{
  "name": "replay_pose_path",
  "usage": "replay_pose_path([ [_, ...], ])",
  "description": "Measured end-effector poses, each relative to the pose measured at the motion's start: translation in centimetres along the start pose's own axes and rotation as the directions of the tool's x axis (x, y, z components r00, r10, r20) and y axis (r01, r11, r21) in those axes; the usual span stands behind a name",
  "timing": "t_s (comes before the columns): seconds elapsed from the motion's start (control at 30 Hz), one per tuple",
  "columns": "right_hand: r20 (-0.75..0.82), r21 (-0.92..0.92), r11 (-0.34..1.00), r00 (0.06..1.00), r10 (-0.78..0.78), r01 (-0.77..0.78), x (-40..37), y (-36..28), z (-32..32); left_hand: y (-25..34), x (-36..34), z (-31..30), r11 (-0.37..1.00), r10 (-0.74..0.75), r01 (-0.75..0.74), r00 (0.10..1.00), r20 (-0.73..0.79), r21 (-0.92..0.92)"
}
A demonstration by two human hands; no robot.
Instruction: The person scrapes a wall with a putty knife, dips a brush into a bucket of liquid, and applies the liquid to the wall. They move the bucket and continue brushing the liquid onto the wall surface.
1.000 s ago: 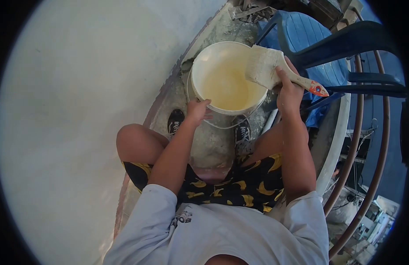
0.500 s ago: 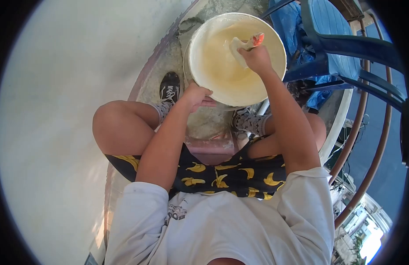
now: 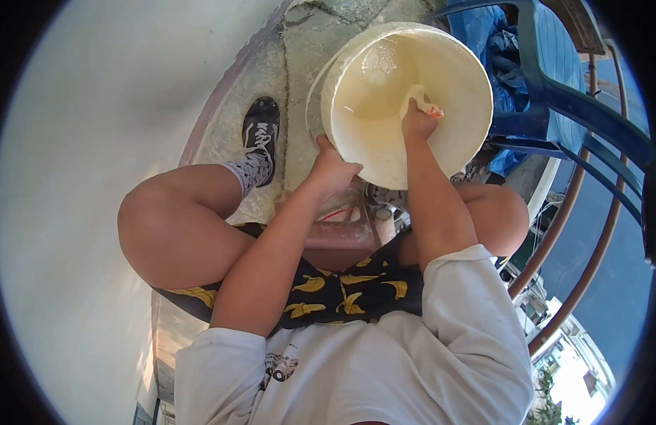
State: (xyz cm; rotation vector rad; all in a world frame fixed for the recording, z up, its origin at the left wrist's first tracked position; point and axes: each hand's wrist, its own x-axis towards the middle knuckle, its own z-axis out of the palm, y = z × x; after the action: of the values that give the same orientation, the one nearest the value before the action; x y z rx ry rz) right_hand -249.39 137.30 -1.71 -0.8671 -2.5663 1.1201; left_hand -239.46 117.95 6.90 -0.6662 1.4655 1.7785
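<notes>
Blue plastic chair [image 3: 557,92], rough floor [image 3: 342,32].

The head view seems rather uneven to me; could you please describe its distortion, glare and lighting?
Head view: dark curved borders, with the rails bowed, probably by a wide lens; head view: white glints inside the bucket; head view: buildings at lower right nearly washed out, the wall softly lit.
</notes>
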Motion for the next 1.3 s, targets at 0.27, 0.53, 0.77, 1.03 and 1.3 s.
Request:
replay_pose_path([
  [0.27, -0.059, 0.273, 0.956, 0.989, 0.133, -0.112, 0.0, 0.3, 2.1, -3.9, 1.7, -0.8, 0.996, 0.018, -0.022, 0.999, 0.041, 0.092],
  [0.53, -0.082, 0.278, 0.951, 0.983, 0.166, -0.138, -1.3, -0.6, 2.8, -0.2, -1.7, 0.4, 0.995, 0.0, 0.01, 0.995, -0.095, 0.099],
  [0.77, 0.071, 0.257, 0.966, 0.997, -0.044, 0.024, -1.9, 0.2, 3.8, -1.1, -1.1, -0.1, 0.981, 0.07, -0.051, 0.993, -0.099, 0.188],
  [1.03, 0.535, 0.108, 0.987, 0.831, -0.155, 0.115, -0.2, 0.3, 1.8, -1.5, -0.9, 0.0, 0.98, 0.101, -0.085, 0.991, -0.085, 0.177],
  [1.3, 0.661, 0.026, 0.973, 0.726, -0.19, 0.231, 0.5, 2.3, 3.0, -1.4, -0.9, -0.2, 0.984, 0.067, -0.053, 0.995, -0.079, 0.169],
])
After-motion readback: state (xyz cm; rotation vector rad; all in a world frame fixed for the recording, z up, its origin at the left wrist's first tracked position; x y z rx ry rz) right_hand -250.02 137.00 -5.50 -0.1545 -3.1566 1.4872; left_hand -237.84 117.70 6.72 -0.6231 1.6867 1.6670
